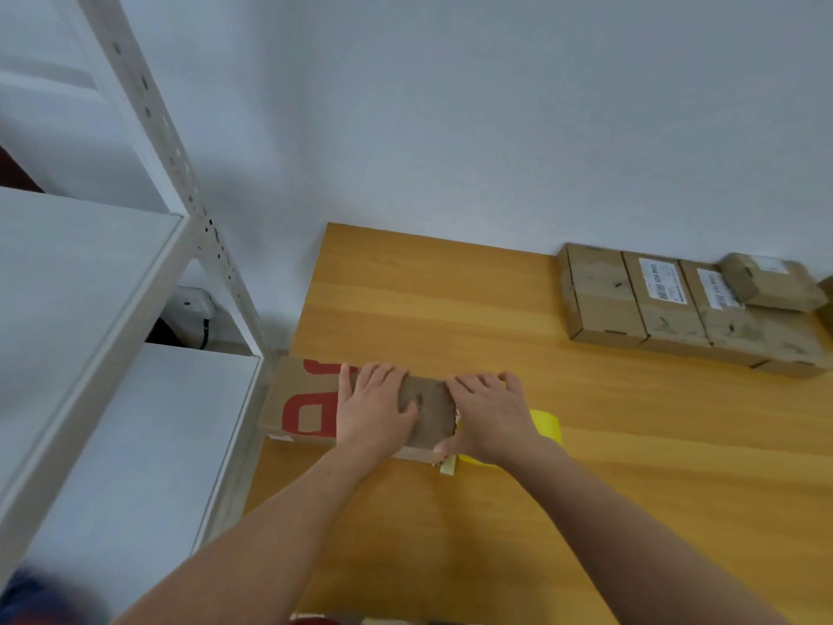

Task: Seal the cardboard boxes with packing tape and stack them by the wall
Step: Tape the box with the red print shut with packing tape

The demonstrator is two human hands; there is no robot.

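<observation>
Cardboard box (306, 403) looks light, stiff — I'd grip its ends. Left hand (374, 408) and right hand (491, 417) press it, fingers spread, probably flat.

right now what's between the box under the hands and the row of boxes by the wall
Only bare wooden tabletop, seen in the head view. The yellow tape roll sits beside the box, by the right hand, off that line.

One head-worn wide-angle view
We look forward and down from close above the surface (450, 309), its near part under us, the wall (496, 106) at the far side, shelving (67, 286) at the left.
</observation>
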